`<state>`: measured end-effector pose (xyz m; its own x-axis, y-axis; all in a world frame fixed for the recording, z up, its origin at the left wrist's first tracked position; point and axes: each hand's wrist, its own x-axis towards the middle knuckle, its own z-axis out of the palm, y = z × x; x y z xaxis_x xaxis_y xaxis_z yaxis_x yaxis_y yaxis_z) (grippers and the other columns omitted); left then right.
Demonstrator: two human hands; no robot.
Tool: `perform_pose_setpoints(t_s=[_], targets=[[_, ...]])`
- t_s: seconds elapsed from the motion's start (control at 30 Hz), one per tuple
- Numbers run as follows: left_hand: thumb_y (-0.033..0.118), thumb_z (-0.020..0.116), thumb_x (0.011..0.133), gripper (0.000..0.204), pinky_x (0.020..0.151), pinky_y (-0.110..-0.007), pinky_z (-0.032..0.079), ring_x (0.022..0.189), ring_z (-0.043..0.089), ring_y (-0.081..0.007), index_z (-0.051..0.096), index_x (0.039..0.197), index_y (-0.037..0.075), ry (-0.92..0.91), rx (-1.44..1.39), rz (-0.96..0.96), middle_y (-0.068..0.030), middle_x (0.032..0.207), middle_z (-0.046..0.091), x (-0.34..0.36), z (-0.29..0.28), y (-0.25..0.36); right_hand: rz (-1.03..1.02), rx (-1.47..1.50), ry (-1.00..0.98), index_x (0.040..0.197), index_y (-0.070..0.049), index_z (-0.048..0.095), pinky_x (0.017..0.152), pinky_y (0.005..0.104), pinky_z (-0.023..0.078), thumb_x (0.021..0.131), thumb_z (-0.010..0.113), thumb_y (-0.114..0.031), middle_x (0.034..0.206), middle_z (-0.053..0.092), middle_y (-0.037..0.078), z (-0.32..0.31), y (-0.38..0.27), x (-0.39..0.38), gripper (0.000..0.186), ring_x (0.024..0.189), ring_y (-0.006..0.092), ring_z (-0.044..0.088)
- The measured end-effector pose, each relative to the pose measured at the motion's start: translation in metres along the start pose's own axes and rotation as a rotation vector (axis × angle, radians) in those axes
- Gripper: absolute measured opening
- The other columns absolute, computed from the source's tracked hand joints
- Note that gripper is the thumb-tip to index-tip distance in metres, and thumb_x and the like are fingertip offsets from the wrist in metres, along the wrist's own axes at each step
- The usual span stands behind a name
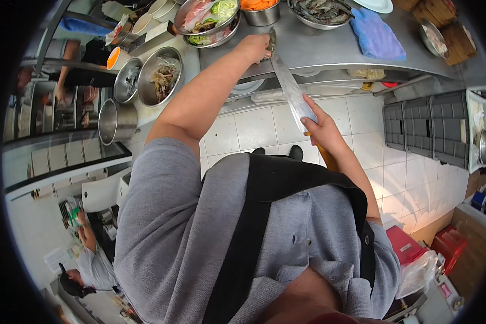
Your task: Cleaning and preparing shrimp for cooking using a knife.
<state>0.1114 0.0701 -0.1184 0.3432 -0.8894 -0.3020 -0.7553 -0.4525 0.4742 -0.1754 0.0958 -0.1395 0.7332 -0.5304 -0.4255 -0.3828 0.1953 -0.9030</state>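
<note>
The right hand (321, 127) is closing its fingers around the handle of a broad cleaver (292, 92), keeping the blade pointing away from the body toward the steel counter (329, 46). The left hand (256, 47) is pinching a prawn (272, 40) at the counter edge, just at the blade tip, probably so that scraps are falling clear. A blue cloth (377, 35) is lying near.

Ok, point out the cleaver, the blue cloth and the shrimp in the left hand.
cleaver (290, 89), head view, on the flat of the blade.
blue cloth (377, 33), head view, on the middle of the folded cloth.
shrimp (272, 39), head view, on the body above the left hand (255, 47).
</note>
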Motion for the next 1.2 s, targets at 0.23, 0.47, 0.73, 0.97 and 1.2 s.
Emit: perform_pose_setpoints(t_s=[0.23,0.47,0.73,0.97,1.2], targets=[[0.016,0.069,0.079,0.024,0.048,-0.029,0.047,0.058,0.062,-0.0162,0.049,0.082,0.003,-0.017,0.039,0.054,-0.0096,0.074,0.061,0.013,0.004,-0.02,-0.02,0.095,0.089,0.141,-0.023,0.034,0.039,0.0237,0.039,0.087,0.055,-0.008,0.068,0.056,0.005,0.046,0.018,-0.003,0.06,0.041,0.0081,0.043],[0.014,0.07,0.078,0.023,0.05,-0.032,0.046,0.056,0.061,-0.0165,0.053,0.086,0.003,-0.04,-0.066,0.125,-0.0092,0.075,0.063,0.012,-0.002,-0.037,-0.032,0.166,0.202,0.141,-0.023,0.033,0.039,0.0229,0.04,0.087,0.054,-0.007,0.082,0.058,0.007,0.071,0.011,0.002,0.06,0.046,0.0083,0.046],[0.009,0.069,0.077,0.016,0.051,-0.032,0.046,0.056,0.06,-0.0153,0.054,0.077,0.003,-0.047,0.179,0.283,-0.0083,0.07,0.061,0.001,-0.008,-0.033,-0.036,0.13,0.231,0.141,-0.02,0.033,0.04,0.0227,0.042,0.087,0.053,-0.006,0.083,0.057,0.007,0.089,0.005,-0.009,0.06,0.051,0.009,0.049],[0.011,0.07,0.075,0.015,0.055,-0.034,0.048,0.063,0.065,-0.0204,0.057,0.08,0.005,-0.178,0.227,0.289,-0.0095,0.074,0.065,0.013,-0.01,-0.035,-0.042,0.14,0.301,0.142,-0.019,0.032,0.04,0.0232,0.041,0.087,0.053,-0.007,0.079,0.057,0.007,0.102,-0.001,-0.004,0.06,0.049,0.0087,0.048],[0.015,0.072,0.076,0.022,0.046,-0.031,0.045,0.057,0.064,-0.0168,0.052,0.075,0.006,-0.211,0.304,0.38,-0.007,0.07,0.06,0.036,-0.007,-0.042,-0.022,0.068,0.259,0.142,-0.019,0.031,0.041,0.0228,0.042,0.087,0.053,-0.006,0.087,0.057,0.008,0.095,-0.008,0.007,0.06,0.056,0.01,0.051]])
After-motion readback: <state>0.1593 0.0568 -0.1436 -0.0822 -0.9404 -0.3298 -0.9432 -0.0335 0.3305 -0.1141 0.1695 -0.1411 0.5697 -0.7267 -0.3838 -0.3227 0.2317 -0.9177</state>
